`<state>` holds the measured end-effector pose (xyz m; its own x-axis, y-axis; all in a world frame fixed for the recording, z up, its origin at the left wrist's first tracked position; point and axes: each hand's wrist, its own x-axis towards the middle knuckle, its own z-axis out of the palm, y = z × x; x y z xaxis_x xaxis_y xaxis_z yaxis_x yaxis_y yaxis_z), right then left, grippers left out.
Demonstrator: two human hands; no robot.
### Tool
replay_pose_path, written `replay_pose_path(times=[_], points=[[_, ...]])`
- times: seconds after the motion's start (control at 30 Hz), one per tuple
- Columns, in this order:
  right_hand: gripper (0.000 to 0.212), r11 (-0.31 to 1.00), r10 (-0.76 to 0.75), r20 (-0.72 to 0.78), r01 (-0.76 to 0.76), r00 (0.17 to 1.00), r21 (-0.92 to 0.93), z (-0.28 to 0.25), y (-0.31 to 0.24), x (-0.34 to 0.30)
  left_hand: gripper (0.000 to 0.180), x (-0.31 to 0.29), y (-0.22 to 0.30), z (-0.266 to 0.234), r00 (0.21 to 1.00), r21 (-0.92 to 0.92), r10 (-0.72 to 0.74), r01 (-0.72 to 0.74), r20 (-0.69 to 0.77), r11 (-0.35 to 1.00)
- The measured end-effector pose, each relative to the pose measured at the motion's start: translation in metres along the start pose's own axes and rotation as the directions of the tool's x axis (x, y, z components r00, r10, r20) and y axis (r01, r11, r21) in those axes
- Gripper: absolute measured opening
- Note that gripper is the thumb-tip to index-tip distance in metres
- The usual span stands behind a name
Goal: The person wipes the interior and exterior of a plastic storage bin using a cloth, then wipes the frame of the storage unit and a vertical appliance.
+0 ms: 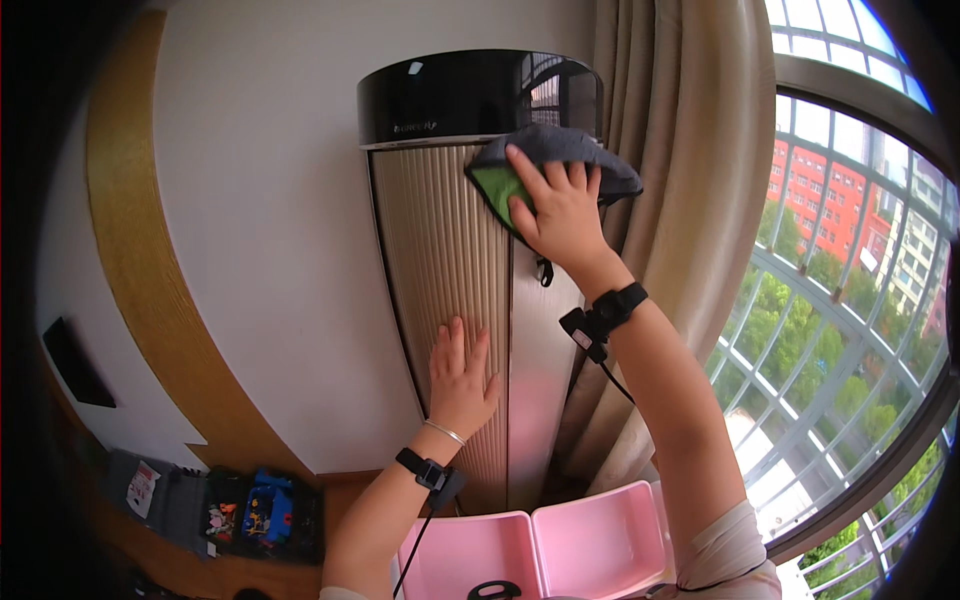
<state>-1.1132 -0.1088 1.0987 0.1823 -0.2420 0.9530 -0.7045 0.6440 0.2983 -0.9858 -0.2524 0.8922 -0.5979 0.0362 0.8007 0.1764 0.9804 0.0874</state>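
Note:
In front of me stands a tall floor-standing air conditioner with a glossy black top and a ribbed champagne-coloured front. My right hand is raised to its upper right and holds a grey and green cleaning cloth against the body, just under the black band. The index finger is stretched out, and the cloth hides the surface beneath it. Lower down, my left hand rests on the ribbed panel with its fingers spread and nothing in them. A small black loop hangs below the cloth.
Pink bins stand close below, at the foot of the unit. Beige curtains and a barred window are on the right. Toys in a dark case lie on the floor at the lower left. Cables run from both wrist straps.

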Motion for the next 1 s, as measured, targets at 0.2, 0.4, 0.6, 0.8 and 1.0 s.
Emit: replay_pose_path(times=[0.2,0.4,0.6,0.8,1.0], points=[[0.061,0.996,0.076,0.135,-0.071,0.988,-0.046,0.008,-0.035,-0.041,0.065,0.018,0.007,0.016,0.99,0.008,-0.059,0.061,-0.126,0.998],[0.053,0.995,-0.049,0.15,0.036,0.987,0.091,0.01,-0.045,-0.178,0.053,0.015,0.01,0.053,0.98,0.091,0.007,0.011,-0.2,0.996],[0.065,0.95,0.295,0.183,-0.309,0.938,0.052,0.012,-0.022,-0.103,0.06,0.017,0.002,0.069,0.961,0.167,0.092,-0.049,-0.26,0.985],[0.074,0.849,0.433,-0.039,-0.393,0.9,0.353,0.024,0.043,-0.003,0.066,0.021,0.005,0.084,0.952,0.338,0.114,-0.013,-0.283,0.941],[0.066,0.541,0.568,0.103,-0.464,0.817,0.701,0.043,0.069,-0.036,0.072,0.02,0.003,0.089,0.931,0.37,0.141,-0.008,-0.335,0.929]])
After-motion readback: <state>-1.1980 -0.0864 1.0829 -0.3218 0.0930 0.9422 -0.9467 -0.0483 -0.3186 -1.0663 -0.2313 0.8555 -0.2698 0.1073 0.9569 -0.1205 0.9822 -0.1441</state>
